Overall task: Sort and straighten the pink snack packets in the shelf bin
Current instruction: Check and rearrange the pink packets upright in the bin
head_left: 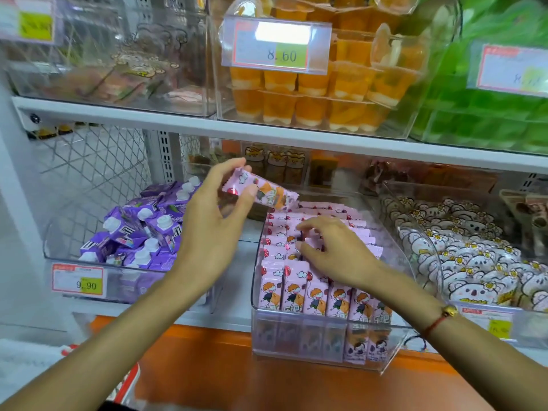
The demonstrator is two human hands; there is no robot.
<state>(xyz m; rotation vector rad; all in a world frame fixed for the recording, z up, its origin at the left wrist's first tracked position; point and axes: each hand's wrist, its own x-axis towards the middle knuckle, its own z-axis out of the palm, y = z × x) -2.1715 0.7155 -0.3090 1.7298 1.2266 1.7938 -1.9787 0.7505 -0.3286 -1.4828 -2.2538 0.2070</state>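
Your left hand (216, 221) holds one pink packet (261, 189) raised above the clear bin (385, 348), pinched between thumb and fingers, tilted down toward 4 o'clock. Your right hand (335, 250) rests inside the bin, fingers curled among the upright pink packets (296, 289); whether they grip one, I cannot tell. Purple pouches (139, 229) lie at 9 o'clock of the bin, white bear-print packets (474, 256) at 3 o'clock.
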